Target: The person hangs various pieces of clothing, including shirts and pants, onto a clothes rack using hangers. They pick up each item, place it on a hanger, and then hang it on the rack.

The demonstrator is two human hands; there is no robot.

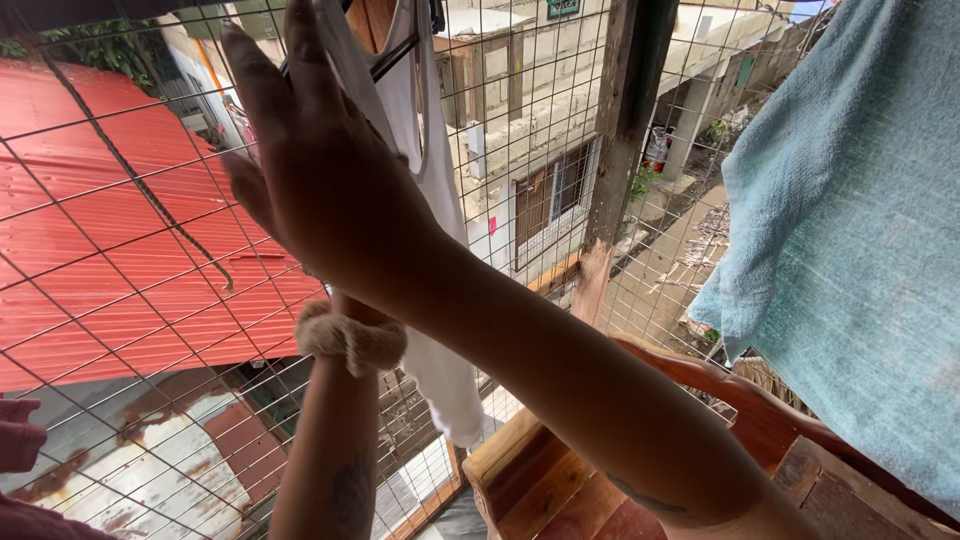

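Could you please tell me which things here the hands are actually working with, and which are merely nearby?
In hand:
right hand
left hand, hidden behind the right; its wrist wears a beige scrunchie
white tank top on a dark hanger

Merely nearby:
blue towel
wire mesh
wooden chair

White tank top (430,190) hanging far centre, plain, with no print showing, on a black hanger (395,55). On the right, a pale blue-green towel (850,230), fuzzy and slightly mottled. Left of centre, a beige scrunchie (350,340) rings the wrist, soft cream all round. Behind on the left, a corrugated roof (110,250) in bright red, ridged in parallel stripes; below it, a grey metal sheet (150,460) blotched with brown rust. Thin grey wire mesh (520,120) lays a square grid pattern over everything. Near right, a reddish-brown wooden rail (740,400). A weathered grey-brown post (625,130), and a dark twisted cord (150,190) on the left.
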